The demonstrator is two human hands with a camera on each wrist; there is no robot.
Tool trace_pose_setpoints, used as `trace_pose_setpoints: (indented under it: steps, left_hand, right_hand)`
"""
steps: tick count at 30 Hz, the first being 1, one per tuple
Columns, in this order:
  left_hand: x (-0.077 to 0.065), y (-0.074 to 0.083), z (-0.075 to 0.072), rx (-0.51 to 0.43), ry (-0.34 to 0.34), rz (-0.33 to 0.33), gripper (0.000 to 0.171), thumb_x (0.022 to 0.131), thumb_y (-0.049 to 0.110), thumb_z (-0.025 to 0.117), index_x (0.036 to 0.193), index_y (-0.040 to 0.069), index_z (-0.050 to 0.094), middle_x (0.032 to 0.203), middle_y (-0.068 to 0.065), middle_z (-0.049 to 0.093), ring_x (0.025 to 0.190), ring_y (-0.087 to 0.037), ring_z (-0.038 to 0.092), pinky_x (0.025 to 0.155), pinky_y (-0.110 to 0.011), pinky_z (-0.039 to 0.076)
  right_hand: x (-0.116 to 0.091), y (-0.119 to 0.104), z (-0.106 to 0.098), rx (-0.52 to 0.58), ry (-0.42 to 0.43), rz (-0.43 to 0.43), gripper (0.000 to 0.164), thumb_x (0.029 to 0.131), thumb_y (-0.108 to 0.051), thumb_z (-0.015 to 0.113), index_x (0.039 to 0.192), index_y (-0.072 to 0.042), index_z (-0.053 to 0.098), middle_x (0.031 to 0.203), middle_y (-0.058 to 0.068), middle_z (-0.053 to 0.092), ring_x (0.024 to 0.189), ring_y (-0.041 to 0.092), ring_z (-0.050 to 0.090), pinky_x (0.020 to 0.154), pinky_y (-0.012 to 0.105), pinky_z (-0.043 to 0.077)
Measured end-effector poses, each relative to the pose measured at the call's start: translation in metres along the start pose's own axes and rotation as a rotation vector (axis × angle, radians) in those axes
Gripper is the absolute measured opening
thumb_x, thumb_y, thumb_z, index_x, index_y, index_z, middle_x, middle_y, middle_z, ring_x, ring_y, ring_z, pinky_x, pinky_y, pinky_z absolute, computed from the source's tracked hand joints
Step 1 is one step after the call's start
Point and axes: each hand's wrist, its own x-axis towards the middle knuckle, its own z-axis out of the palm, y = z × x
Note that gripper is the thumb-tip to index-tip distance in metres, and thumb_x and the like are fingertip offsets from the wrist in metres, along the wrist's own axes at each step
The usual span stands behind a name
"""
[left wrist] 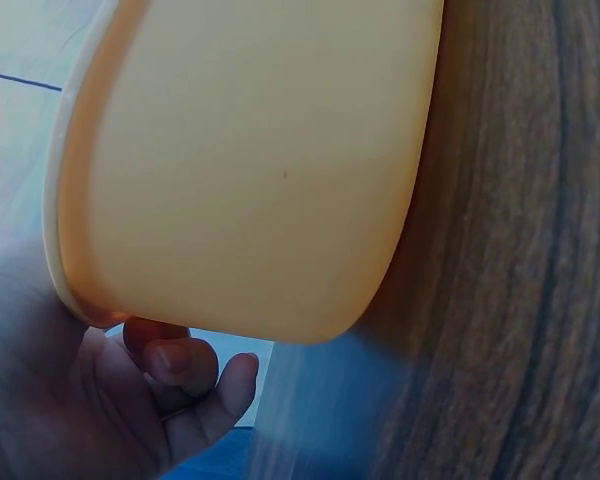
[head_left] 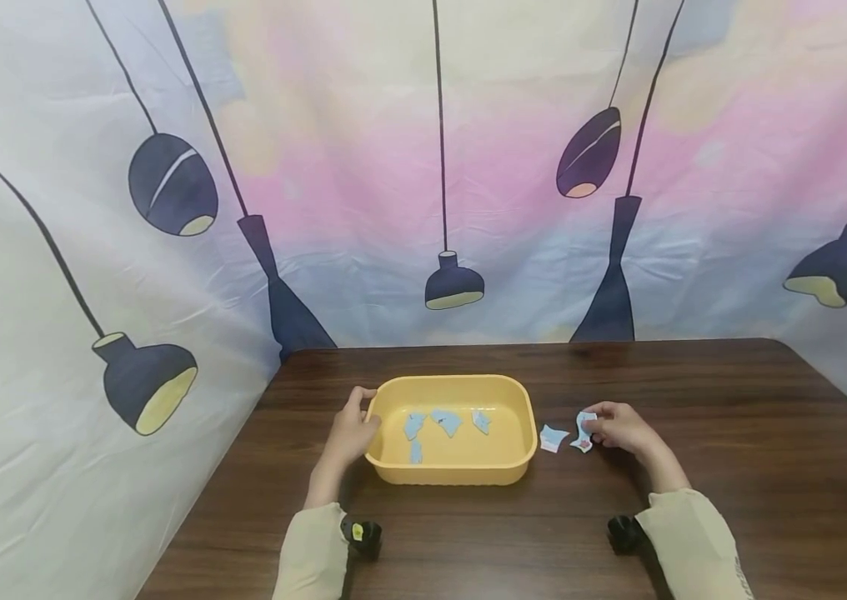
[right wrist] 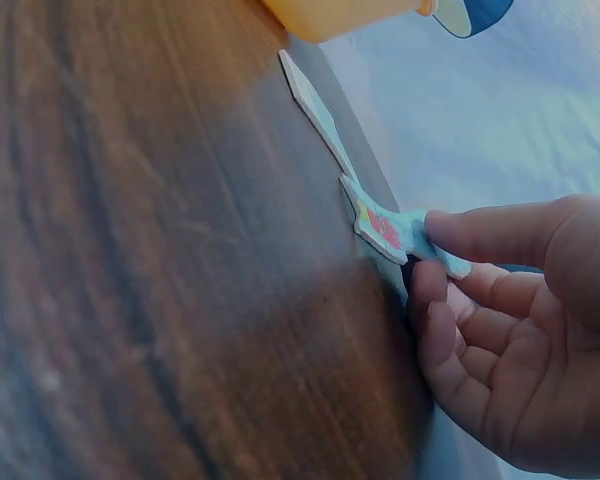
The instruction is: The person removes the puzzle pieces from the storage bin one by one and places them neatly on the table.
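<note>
At the tray's left side, my left hand [head_left: 352, 433] grips the rim of a yellow plastic tray [head_left: 449, 476]. In the left wrist view, fingers [left wrist: 185, 362] curl near the corner under the tray's rim [left wrist: 52, 200]. My right hand [head_left: 624, 429] pinches a light blue, irregular puzzle piece [head_left: 583, 437] with a red print, between thumb and fingers. The right wrist view shows this piece [right wrist: 388, 232] tilted, its lower end close to the table. Just left of it, a second puzzle piece [head_left: 553, 438] lies on the table beside the tray.
Several light blue puzzle pieces [head_left: 446, 422] lie apart on the tray's floor. Tray and loose pieces are on a dark brown wooden table [head_left: 483, 542]. Behind its far edge hangs a cloth [head_left: 513, 225] printed with lamps. Black wrist cameras [head_left: 624, 535] are worn at both cuffs.
</note>
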Motion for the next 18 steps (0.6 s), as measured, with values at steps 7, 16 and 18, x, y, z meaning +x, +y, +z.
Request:
trace_pose_setpoints:
  steps: [7, 16, 18]
  left_hand:
    - [0.0011, 0.0006, 0.0001, 0.025, 0.006, 0.007, 0.046, 0.091, 0.002, 0.046, 0.137, 0.004, 0.041, 0.086, -0.023, 0.070, 0.061, -0.020, 0.066, 0.055, -0.028, 0.052]
    - [0.0018, 0.0000, 0.0004, 0.039, 0.007, 0.007, 0.046, 0.092, 0.002, 0.046, 0.137, 0.004, 0.042, 0.087, -0.022, 0.071, 0.061, -0.019, 0.065, 0.055, -0.028, 0.051]
    - [0.0019, -0.0006, 0.0007, 0.042, 0.008, 0.005, 0.046, 0.091, 0.002, 0.046, 0.137, 0.003, 0.042, 0.087, -0.022, 0.071, 0.061, -0.019, 0.065, 0.055, -0.028, 0.051]
  right_hand:
    - [-0.0015, -0.0018, -0.0004, -0.067, 0.023, -0.025, 0.043, 0.090, -0.013, 0.060, 0.121, 0.016, 0.054, 0.091, 0.016, 0.063, 0.077, 0.017, 0.057, 0.065, 0.028, 0.049]
    - [-0.0027, -0.0030, 0.0016, -0.080, 0.049, -0.043, 0.043, 0.093, -0.013, 0.058, 0.124, 0.015, 0.052, 0.103, 0.025, 0.062, 0.080, 0.018, 0.059, 0.065, 0.029, 0.047]
    - [-0.0037, -0.0061, 0.0026, -0.078, 0.061, -0.059, 0.042, 0.093, -0.013, 0.058, 0.124, 0.015, 0.052, 0.104, 0.025, 0.062, 0.078, 0.018, 0.058, 0.065, 0.029, 0.047]
